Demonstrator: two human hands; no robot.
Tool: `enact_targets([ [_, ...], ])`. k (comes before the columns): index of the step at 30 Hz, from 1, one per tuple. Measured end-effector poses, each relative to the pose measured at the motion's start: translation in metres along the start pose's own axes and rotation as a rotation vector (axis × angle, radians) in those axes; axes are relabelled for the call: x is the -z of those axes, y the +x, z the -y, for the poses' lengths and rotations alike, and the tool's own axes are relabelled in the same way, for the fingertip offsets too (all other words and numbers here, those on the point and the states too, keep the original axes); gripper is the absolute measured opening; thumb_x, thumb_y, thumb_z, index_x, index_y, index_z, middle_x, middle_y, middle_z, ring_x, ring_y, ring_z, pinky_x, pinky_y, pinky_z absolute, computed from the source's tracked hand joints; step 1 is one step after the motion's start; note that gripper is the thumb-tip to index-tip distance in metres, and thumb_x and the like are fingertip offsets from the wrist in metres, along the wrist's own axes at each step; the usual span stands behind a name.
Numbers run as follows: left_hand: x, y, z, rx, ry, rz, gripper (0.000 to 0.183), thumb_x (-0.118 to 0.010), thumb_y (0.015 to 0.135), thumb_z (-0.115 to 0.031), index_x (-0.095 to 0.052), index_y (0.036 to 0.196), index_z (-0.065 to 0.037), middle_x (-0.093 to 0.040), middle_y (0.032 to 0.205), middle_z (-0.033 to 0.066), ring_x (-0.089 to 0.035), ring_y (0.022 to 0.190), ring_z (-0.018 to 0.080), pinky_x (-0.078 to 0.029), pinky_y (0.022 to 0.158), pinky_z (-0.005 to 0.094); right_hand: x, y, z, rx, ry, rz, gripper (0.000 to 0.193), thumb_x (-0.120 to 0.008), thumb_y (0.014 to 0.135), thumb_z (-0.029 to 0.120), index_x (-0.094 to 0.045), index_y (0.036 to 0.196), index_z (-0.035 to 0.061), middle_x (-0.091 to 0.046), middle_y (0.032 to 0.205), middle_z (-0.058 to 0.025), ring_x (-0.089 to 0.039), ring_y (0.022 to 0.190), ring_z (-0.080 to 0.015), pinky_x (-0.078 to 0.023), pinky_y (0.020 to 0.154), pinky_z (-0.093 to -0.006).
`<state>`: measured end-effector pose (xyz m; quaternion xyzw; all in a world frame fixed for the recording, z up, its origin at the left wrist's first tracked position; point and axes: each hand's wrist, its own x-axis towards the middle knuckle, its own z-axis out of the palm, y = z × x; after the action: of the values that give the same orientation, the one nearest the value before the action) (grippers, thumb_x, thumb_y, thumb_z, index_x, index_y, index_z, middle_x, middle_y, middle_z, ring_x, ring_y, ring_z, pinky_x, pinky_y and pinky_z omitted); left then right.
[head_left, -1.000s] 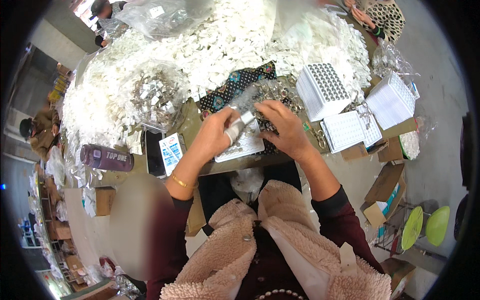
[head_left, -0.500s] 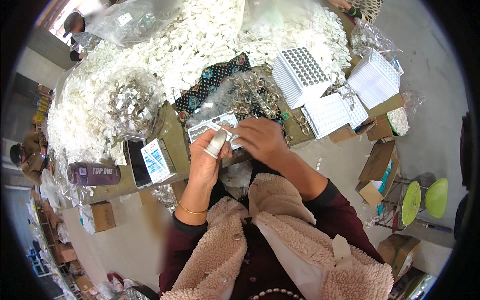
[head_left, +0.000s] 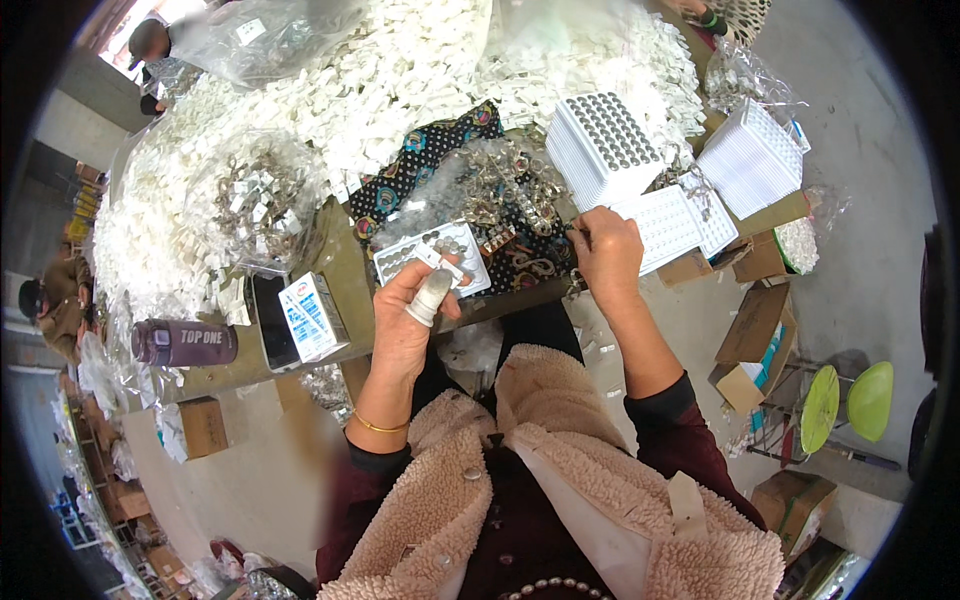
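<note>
My left hand [head_left: 402,315], a white cover on its thumb, pinches a small white card [head_left: 432,257] above a white moulded tray [head_left: 478,268]. Round grey metal pieces sit in several of the tray's hollows. To the right, my right hand [head_left: 612,252] is closed at the table edge, its fingertips together beside a dark patterned cloth [head_left: 530,262]. Whatever those fingertips hold is too small to make out. On the cloth, behind the tray, lies a heap of shiny metal pieces [head_left: 505,190] with clear plastic.
A pile of white pieces [head_left: 400,70] covers the table's far side. Stacked white trays [head_left: 585,165] and flat trays [head_left: 660,225] stand right; a purple bottle [head_left: 185,343], phone [head_left: 275,325] and carton [head_left: 312,318] left. Cardboard boxes [head_left: 755,325] and a green stool [head_left: 870,400] are on the floor.
My right hand has moved away from my left hand, rightward to the cloth's right edge. My left hand stays over the tray, and the white card between its fingers now shows clearly.
</note>
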<state>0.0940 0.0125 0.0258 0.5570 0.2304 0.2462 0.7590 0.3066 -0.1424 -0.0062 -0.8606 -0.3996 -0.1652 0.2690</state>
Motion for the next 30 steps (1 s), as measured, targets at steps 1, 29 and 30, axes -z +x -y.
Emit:
enact_targets([
  [1,0.001,0.0,0.0,-0.003,-0.003,0.002,0.031,-0.068,0.095,-0.026,-0.069,0.114,-0.001,-0.072,0.096,0.0062,-0.056,0.065,0.0051,-0.044,0.06,0.0201,0.003,0.002,0.001,0.011,0.087,-0.039,0.019,-0.078,0.075,0.01,-0.06,0.079,0.0067,-0.058,0.077,-0.0087,-0.062,0.079,-0.029,-0.048,0.072,-0.0382],
  [29,0.028,-0.017,-0.024,-0.361,0.353,0.106,0.021,-0.074,0.087,-0.007,-0.071,0.106,0.001,-0.069,0.105,0.0071,-0.062,0.084,0.0089,-0.051,0.071,0.0222,0.031,0.012,0.11,0.138,1.164,0.502,0.014,-0.073,0.08,-0.001,-0.063,0.089,-0.001,-0.064,0.088,-0.0064,-0.06,0.082,-0.0157,-0.047,0.076,-0.0282],
  [30,0.027,-0.016,-0.023,-0.352,0.347,0.088,0.02,-0.075,0.086,-0.007,-0.071,0.105,0.0,-0.069,0.102,0.006,-0.062,0.082,0.0085,-0.051,0.07,0.0218,0.03,0.011,0.112,0.147,1.183,0.479,0.014,-0.073,0.08,-0.002,-0.063,0.089,-0.0011,-0.064,0.088,-0.0065,-0.06,0.082,-0.0156,-0.047,0.075,-0.0282],
])
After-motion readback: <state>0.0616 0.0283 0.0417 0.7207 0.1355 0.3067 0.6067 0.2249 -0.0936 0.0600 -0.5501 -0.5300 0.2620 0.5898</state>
